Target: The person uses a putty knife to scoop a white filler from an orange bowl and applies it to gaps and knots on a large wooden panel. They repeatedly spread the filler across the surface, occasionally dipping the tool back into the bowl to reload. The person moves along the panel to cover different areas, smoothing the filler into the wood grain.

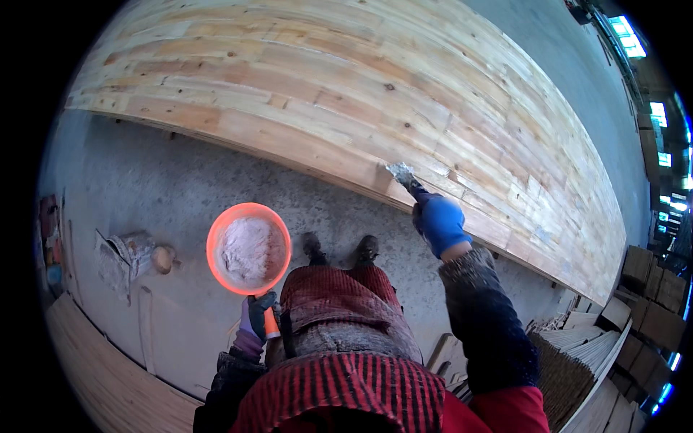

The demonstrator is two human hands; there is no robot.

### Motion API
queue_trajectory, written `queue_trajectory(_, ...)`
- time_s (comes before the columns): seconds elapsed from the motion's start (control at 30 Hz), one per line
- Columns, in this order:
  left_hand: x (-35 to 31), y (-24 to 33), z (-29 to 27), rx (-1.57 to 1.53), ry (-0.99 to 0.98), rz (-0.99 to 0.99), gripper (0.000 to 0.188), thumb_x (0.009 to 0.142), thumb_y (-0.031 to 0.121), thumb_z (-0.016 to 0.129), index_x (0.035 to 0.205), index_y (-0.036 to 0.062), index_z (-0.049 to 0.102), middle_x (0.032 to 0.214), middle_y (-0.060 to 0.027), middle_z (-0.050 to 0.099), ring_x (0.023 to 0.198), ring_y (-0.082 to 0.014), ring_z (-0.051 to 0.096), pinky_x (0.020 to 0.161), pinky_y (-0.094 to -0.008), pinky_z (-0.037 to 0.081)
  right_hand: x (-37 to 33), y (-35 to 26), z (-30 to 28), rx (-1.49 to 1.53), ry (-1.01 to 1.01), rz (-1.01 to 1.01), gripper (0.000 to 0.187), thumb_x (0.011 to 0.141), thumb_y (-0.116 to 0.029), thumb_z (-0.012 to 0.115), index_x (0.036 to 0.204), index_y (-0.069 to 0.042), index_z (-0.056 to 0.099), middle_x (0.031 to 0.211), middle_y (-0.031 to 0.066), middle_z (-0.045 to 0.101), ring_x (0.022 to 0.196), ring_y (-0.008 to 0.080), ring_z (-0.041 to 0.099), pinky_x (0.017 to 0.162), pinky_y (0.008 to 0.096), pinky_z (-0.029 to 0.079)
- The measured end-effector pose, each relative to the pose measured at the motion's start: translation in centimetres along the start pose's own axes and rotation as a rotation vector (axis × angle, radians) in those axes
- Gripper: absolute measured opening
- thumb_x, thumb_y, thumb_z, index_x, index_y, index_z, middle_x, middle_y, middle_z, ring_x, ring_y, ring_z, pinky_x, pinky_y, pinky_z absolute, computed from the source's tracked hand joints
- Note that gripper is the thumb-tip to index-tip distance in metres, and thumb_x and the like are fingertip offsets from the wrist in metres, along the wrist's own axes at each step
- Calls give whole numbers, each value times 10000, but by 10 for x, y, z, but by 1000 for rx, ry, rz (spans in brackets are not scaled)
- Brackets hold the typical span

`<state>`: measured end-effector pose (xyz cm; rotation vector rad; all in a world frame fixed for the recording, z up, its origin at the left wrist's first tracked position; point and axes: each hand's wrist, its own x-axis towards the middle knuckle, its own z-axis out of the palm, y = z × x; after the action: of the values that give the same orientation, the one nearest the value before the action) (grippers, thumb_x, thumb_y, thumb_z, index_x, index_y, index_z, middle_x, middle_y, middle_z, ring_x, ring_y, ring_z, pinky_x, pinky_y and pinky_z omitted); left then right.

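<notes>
A large panel of light, knotty wood strips [325,86] spans the upper part of the head view. My right hand [442,222], in a blue glove, is wrapped round the dark handle of a putty knife [401,174]. Its smeared blade rests at the panel's near edge; whether it presses on the wood I cannot tell. Lower left of it, my left hand [258,316] in a dark glove grips the handle of an orange dipper [213,249]. Pale pinkish putty [247,252] fills much of the dipper, which is held level above the floor, apart from the panel.
On the concrete floor [173,162] at left lies a dirty sack-like bundle [133,252]. Long boards [108,361] run along the lower left. A stack of thin wood strips [577,350] stands at lower right, with brown stacks [653,289] beyond. My shoes stand near the panel's edge.
</notes>
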<state>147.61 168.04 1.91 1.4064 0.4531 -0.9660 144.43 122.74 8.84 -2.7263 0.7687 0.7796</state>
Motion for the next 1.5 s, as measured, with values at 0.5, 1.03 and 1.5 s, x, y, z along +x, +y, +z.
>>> queue_trajectory(0.5,10,63,102,167,-16,68,211,856,61,667,1047,8,594,848,-42,627,648,-129,584,536,-295,497,-79,-86,-16,1491,-568,-198,460,1017,-272,489,1429,-78,423,1067,65,658,771,104,619,619,228,505)
queue_trajectory(1.03,-15,40,163,127,-177,288,220,874,2,610,1094,5,624,1004,-55,669,935,-164,630,790,-317,504,-88,-82,11,1945,-730,-72,451,1001,-268,498,1376,-20,469,863,28,651,526,64,477,446,199,386)
queue_trajectory(1.5,-24,24,148,12,-105,-32,153,847,166,681,907,45,610,684,-15,574,514,-125,558,467,-262,472,-92,27,21,1763,-43,55,472,983,-356,502,1342,-50,511,845,32,626,561,75,512,489,215,387)
